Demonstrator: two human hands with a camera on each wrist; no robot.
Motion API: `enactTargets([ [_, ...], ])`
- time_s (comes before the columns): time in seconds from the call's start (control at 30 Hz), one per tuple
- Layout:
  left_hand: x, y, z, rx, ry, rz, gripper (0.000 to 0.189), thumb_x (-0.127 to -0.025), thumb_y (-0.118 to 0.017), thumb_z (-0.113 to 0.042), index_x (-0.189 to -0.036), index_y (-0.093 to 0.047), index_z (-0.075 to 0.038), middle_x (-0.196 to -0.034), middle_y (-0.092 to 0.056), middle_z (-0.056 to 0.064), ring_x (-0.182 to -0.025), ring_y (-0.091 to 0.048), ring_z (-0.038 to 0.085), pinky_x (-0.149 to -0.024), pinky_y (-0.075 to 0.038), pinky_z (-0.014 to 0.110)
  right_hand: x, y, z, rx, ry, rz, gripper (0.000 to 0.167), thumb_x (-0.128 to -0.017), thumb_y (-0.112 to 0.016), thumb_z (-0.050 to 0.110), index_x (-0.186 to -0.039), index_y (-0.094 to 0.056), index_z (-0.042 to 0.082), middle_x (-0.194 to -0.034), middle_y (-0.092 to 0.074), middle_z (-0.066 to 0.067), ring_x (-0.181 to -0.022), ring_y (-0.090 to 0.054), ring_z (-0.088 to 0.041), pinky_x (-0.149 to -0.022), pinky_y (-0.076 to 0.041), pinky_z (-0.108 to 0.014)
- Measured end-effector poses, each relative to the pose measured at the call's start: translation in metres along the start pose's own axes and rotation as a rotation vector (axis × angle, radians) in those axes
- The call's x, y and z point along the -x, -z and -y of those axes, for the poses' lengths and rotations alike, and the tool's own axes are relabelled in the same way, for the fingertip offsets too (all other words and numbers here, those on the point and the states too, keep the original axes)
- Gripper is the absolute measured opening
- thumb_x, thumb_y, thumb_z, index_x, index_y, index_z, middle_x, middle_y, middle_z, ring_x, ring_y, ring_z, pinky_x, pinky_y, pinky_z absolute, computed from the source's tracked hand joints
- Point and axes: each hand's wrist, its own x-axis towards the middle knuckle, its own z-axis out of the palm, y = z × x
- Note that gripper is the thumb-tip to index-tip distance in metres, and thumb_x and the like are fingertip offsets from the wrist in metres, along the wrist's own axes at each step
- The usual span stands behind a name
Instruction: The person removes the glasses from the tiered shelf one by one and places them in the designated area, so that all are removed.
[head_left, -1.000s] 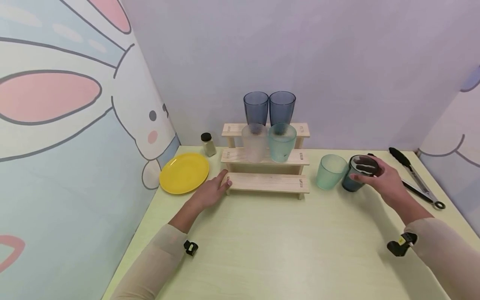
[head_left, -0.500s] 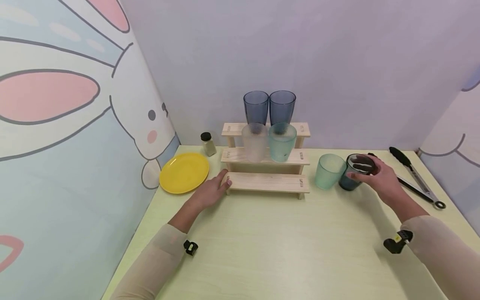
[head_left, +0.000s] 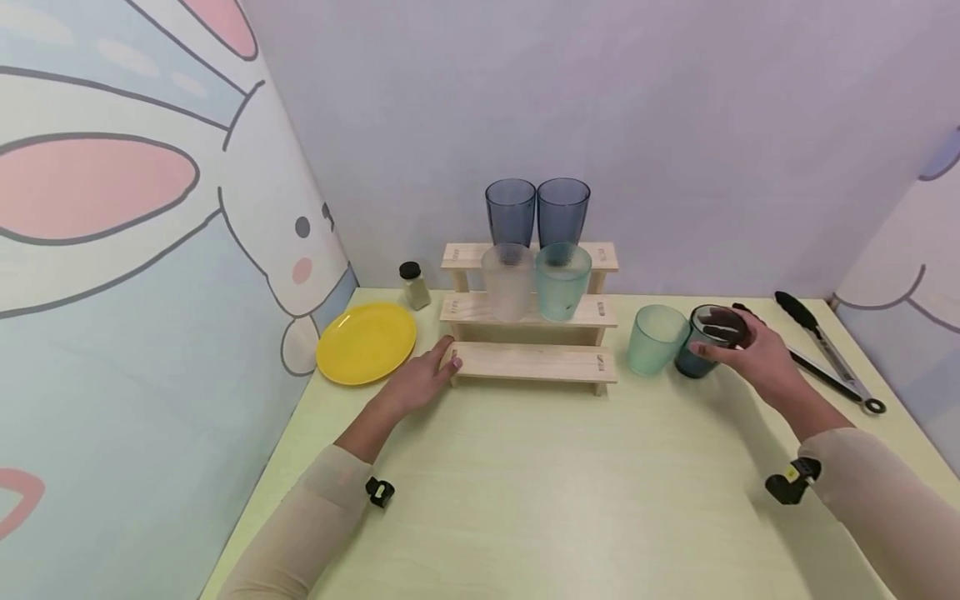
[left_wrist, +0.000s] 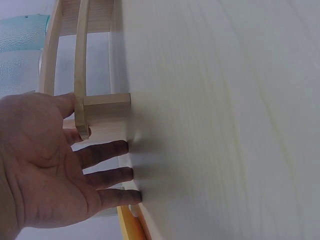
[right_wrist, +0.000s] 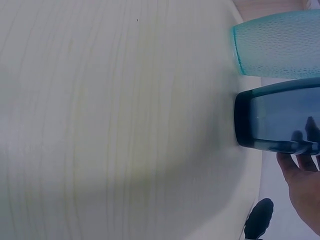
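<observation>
One glass (right_wrist: 277, 116) (dark) in right grip (head_left: 759, 357).

Pale table (head_left: 540, 483) bearing tiered rack (head_left: 532, 362), yellow plate (head_left: 366, 343), jar (head_left: 416, 288), green cup (head_left: 656, 343), tongs (head_left: 840, 364)

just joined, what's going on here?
A person's right hand has its grip around a dark blue glass, upright beside a green glass on the table. The left hand pinches the left end of the lowest shelf of a small wooden stand. Two blue glasses sit on its top shelf; a frosted clear glass and a teal glass are on the middle shelf.
</observation>
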Motion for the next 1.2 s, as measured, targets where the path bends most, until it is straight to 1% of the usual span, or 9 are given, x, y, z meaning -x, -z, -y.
enactTargets([
  [0.13,-0.004,-0.001,0.005,0.007,-0.011,-0.001,0.076,-0.118,-0.035,-0.062,-0.176,-0.026,-0.014,-0.167,-0.052,0.027,-0.148,-0.058,0.05,-0.122,-0.046,0.065,0.0,0.0,0.0,0.006,0.012,-0.002,0.09,-0.1,-0.086,0.037,-0.171,-0.038,0.011,-0.132,-0.059,0.031,-0.116,-0.051,0.023,-0.086,-0.044,-0.002],
  [0.3,-0.009,-0.002,0.011,-0.003,-0.02,0.002,0.083,-0.114,-0.031,-0.07,-0.176,-0.026,-0.016,-0.165,-0.054,0.028,-0.145,-0.061,0.051,-0.119,-0.049,0.065,0.002,0.002,0.006,-0.001,0.031,-0.002,0.096,-0.102,-0.084,0.036,-0.176,-0.027,0.018,-0.154,-0.058,0.011,-0.126,-0.05,0.017,-0.088,-0.044,-0.001],
  [0.53,-0.014,-0.006,0.017,-0.009,-0.002,0.002,0.083,-0.114,-0.031,-0.072,-0.177,-0.026,-0.018,-0.164,-0.056,0.027,-0.143,-0.062,0.05,-0.116,-0.05,0.067,0.002,0.009,0.029,0.049,0.069,-0.048,0.094,-0.106,-0.077,0.04,-0.179,-0.02,0.021,-0.176,-0.043,-0.014,-0.164,-0.04,-0.021,-0.099,-0.036,0.003],
  [0.6,-0.014,-0.007,0.017,-0.011,0.001,0.001,0.082,-0.114,-0.031,-0.071,-0.176,-0.026,-0.017,-0.163,-0.057,0.028,-0.143,-0.063,0.05,-0.115,-0.051,0.067,0.001,0.01,0.037,0.052,0.068,-0.059,0.094,-0.106,-0.077,0.042,-0.179,-0.02,0.025,-0.178,-0.041,-0.013,-0.168,-0.035,-0.031,-0.115,-0.037,-0.006],
  [0.67,-0.009,-0.004,0.011,0.007,0.008,0.009,0.08,-0.115,-0.032,-0.068,-0.176,-0.026,-0.017,-0.165,-0.055,0.027,-0.146,-0.06,0.05,-0.119,-0.049,0.067,0.0,0.011,0.046,0.051,0.073,-0.068,0.093,-0.105,-0.077,0.043,-0.178,-0.022,0.028,-0.179,-0.04,-0.014,-0.168,-0.033,-0.036,-0.131,-0.035,-0.026],
  [0.77,-0.001,0.0,0.002,0.019,0.018,0.02,0.075,-0.117,-0.035,-0.062,-0.177,-0.025,-0.017,-0.167,-0.052,0.026,-0.149,-0.058,0.048,-0.123,-0.046,0.065,-0.002,0.008,0.062,0.058,0.088,-0.085,0.095,-0.103,-0.079,0.046,-0.178,-0.023,0.031,-0.179,-0.04,-0.014,-0.168,-0.032,-0.037,-0.134,-0.029,-0.061],
  [0.8,0.0,0.001,0.001,0.013,0.019,0.016,0.074,-0.118,-0.035,-0.061,-0.177,-0.025,-0.017,-0.167,-0.053,0.025,-0.149,-0.058,0.048,-0.123,-0.046,0.065,-0.003,0.007,0.067,0.06,0.099,-0.09,0.095,-0.103,-0.08,0.046,-0.178,-0.024,0.031,-0.179,-0.04,-0.015,-0.168,-0.032,-0.038,-0.133,-0.027,-0.066],
  [0.93,0.001,0.0,-0.001,-0.011,0.008,-0.002,0.071,-0.119,-0.036,-0.057,-0.176,-0.026,-0.015,-0.165,-0.055,0.025,-0.147,-0.061,0.047,-0.121,-0.047,0.066,-0.008,-0.001,0.091,0.062,0.151,-0.1,0.096,-0.101,-0.082,0.044,-0.177,-0.027,0.027,-0.177,-0.043,-0.016,-0.167,-0.034,-0.038,-0.133,-0.027,-0.067],
  [1.2,-0.007,-0.005,0.009,0.018,0.01,0.007,0.077,-0.116,-0.033,-0.066,-0.176,-0.026,-0.018,-0.165,-0.055,0.024,-0.147,-0.06,0.047,-0.121,-0.047,0.065,-0.014,-0.031,0.134,-0.004,0.221,0.004,0.1,-0.099,-0.086,0.034,-0.177,-0.026,0.019,-0.177,-0.042,-0.015,-0.165,-0.039,-0.04,-0.132,-0.034,-0.058],
])
